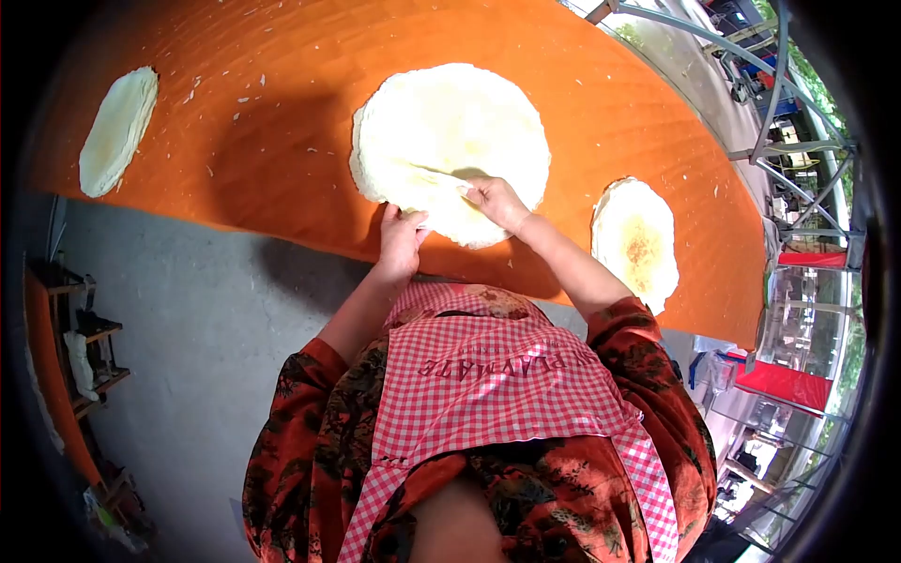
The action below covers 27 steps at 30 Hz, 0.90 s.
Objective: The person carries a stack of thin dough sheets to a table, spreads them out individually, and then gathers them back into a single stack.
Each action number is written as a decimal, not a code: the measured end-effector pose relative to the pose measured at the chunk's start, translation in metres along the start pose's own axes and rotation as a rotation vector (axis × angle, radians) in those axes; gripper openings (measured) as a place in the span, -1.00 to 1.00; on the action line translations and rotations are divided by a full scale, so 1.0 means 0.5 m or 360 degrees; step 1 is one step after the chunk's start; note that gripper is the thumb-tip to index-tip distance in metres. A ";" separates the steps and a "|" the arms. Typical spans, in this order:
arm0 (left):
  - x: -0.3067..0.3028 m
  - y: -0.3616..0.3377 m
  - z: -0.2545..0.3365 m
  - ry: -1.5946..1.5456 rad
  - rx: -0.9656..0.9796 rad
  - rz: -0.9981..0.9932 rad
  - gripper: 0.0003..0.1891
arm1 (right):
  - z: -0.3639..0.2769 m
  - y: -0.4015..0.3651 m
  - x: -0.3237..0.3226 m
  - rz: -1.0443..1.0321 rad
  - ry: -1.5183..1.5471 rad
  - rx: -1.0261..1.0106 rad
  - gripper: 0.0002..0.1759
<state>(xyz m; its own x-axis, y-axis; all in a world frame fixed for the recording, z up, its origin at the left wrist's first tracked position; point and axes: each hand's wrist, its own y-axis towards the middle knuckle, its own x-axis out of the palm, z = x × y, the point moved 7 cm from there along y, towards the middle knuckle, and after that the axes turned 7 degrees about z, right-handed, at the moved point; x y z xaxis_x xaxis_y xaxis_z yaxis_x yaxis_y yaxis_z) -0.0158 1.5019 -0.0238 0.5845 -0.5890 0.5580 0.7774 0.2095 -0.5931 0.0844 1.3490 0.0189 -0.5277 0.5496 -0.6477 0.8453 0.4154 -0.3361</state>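
Observation:
A large round pale flatbread (450, 113) lies on the orange tabletop (282, 131), close to its front edge. At its lower left rim, my left hand (402, 241) pinches the edge of the bread. My right hand (496, 202) is over the bread's lower part, with thumb and fingers closed on a raised fold of the surface. The fold runs between the two hands and casts a small shadow. Both hands touch the same bread.
Another flatbread (635, 244) with a browned centre lies to the right, and a further one (119, 131) lies at the far left. Small crumbs dot the cloth. A wooden shelf (94, 347) stands at lower left; metal frame bars (784, 150) rise at right.

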 end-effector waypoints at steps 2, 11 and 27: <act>0.000 -0.001 0.002 0.0032 0.0010 0.0032 -0.58 | -0.067 -0.026 0.001 0.0239 -0.0308 -0.0570 -0.71; 0.001 -0.001 0.005 0.0127 0.0010 0.0061 -0.68 | -0.086 -0.048 0.020 0.0254 -0.0456 -0.0855 -0.59; 0.013 -0.006 0.016 0.0157 0.0010 0.0042 -0.59 | -0.098 -0.050 0.017 0.0407 -0.0572 -0.0811 -0.56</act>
<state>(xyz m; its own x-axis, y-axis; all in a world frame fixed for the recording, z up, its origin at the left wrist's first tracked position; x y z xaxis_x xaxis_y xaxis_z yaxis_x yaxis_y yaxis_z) -0.0124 1.5036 -0.0139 0.5794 -0.6573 0.4818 0.7634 0.2308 -0.6032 0.0545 1.3787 0.0553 -0.1807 0.4375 -0.8809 0.7479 0.6428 0.1658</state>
